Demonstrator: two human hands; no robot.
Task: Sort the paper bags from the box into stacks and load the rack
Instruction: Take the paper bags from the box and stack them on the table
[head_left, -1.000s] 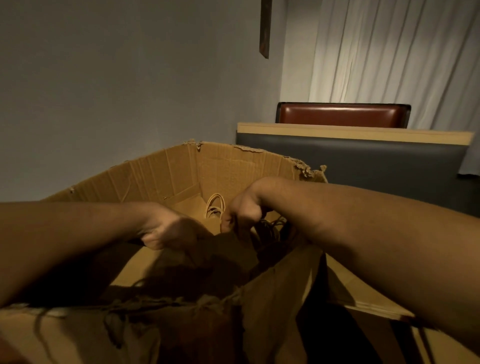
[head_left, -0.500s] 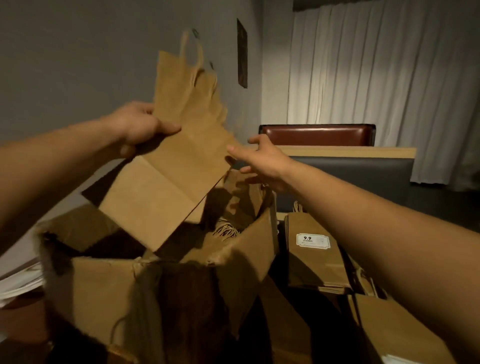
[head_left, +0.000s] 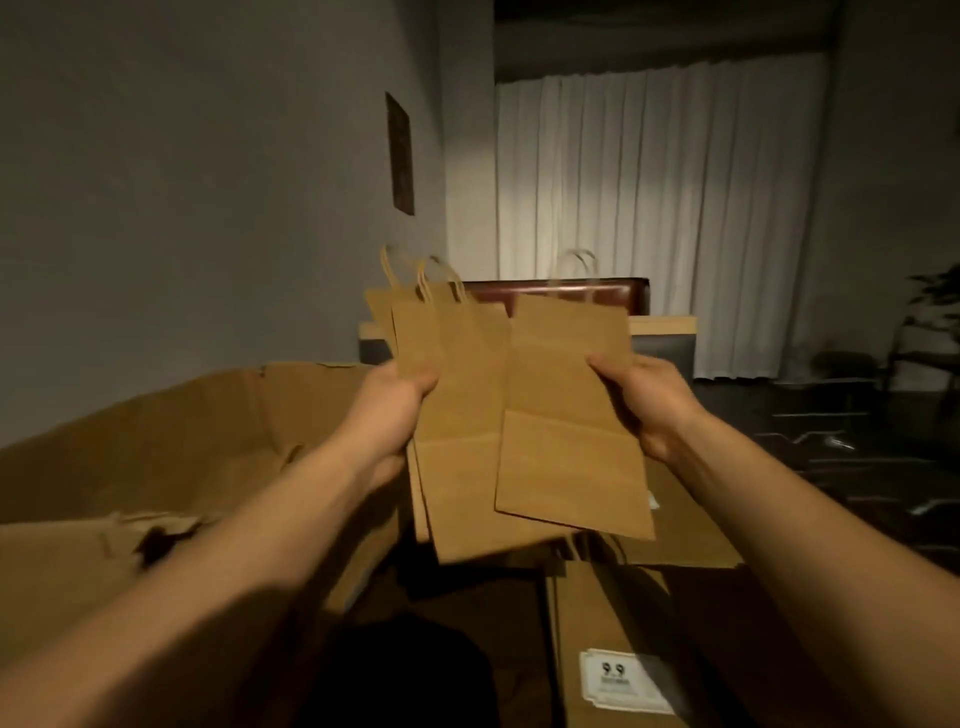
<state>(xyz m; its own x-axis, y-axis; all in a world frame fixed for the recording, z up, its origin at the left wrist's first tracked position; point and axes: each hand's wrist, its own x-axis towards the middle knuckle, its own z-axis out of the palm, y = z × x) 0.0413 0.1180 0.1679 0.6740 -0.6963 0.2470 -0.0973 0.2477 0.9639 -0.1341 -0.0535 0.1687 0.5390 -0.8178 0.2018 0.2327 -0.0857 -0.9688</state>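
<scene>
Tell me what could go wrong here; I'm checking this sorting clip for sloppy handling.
The left hand pinches a fanned bunch of bags by one edge only, so one may slide out and drop. The right hand holds a single bag overlapping that bunch; their twisted handles could snag. Dim light may hide which stack below fits.

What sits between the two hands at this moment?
Only paper bags, in the head view. The left hand grips a fanned bunch of bags; the right hand grips a single bag overlapping the bunch.
</scene>
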